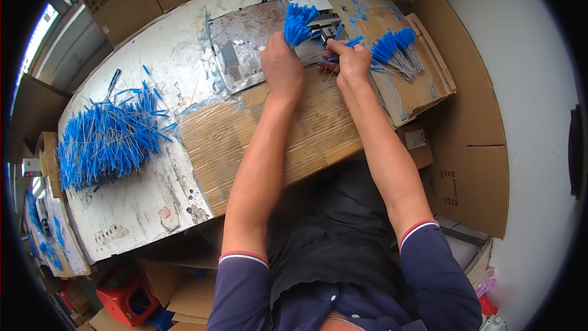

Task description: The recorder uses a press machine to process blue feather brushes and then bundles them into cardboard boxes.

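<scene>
Seen from the head, the left hand (pixel 282 66) is closed around a blue bundle (pixel 299 23), its long axis running near to far, blue ends away from the person. A metal block (pixel 329 33) sits just right of the bundle; the right hand (pixel 351 63) is the nearer to it, fingers curled on a few blue sticks (pixel 354 41). A fanned pile (pixel 398 51) lies to the right, a larger heap (pixel 107 138) well left on the table (pixel 174 76).

So we've got a red stool (pixel 114 294) down at lower left, loose cardboard (pixel 191 301) right beside it, a brown carton (pixel 116 0) up top left, plus tall cardboard panels (pixel 474 178) by the white wall (pixel 530 98).
</scene>
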`<control>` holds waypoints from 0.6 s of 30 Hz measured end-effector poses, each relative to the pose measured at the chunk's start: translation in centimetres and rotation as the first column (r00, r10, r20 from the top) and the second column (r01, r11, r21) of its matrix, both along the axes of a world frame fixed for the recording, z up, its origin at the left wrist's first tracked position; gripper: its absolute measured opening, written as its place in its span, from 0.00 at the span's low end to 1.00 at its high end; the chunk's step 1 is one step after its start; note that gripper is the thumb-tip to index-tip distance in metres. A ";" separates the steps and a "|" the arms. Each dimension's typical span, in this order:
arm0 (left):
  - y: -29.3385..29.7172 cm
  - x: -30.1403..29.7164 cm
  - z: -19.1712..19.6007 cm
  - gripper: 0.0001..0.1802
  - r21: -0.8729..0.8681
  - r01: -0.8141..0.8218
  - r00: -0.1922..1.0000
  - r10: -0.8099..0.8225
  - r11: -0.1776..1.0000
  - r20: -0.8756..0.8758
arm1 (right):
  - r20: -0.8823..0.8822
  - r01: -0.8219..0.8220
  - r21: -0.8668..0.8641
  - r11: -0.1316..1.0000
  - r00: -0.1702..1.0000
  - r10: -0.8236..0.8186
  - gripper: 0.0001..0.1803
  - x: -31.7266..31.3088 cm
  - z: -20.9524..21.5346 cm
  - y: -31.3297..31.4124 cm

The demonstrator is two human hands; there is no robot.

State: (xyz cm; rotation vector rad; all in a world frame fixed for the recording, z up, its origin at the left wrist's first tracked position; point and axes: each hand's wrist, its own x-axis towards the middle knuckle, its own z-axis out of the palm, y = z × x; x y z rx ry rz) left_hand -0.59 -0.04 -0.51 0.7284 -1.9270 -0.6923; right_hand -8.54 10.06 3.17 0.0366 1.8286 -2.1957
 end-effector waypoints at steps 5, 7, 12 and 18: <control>0.2 -0.1 0.0 0.07 -0.053 0.114 0.989 -0.109 0.992 0.096 | -0.042 -0.076 -0.051 0.996 0.996 0.074 0.08 0.3 -0.8 0.8; 0.2 -0.2 0.0 0.07 -0.066 0.127 0.988 -0.120 0.990 0.099 | -0.058 -0.090 -0.074 0.993 0.995 0.086 0.08 0.1 -1.5 1.1; 0.1 -0.1 0.1 0.08 -0.095 0.145 0.987 -0.137 0.985 0.088 | -0.050 -0.139 -0.092 0.986 0.990 0.135 0.08 -0.3 -1.6 2.0; 0.2 0.0 0.3 0.08 -0.203 0.150 0.985 -0.129 0.968 0.113 | -0.105 -0.293 0.046 0.955 0.949 0.296 0.08 -1.3 -0.5 4.2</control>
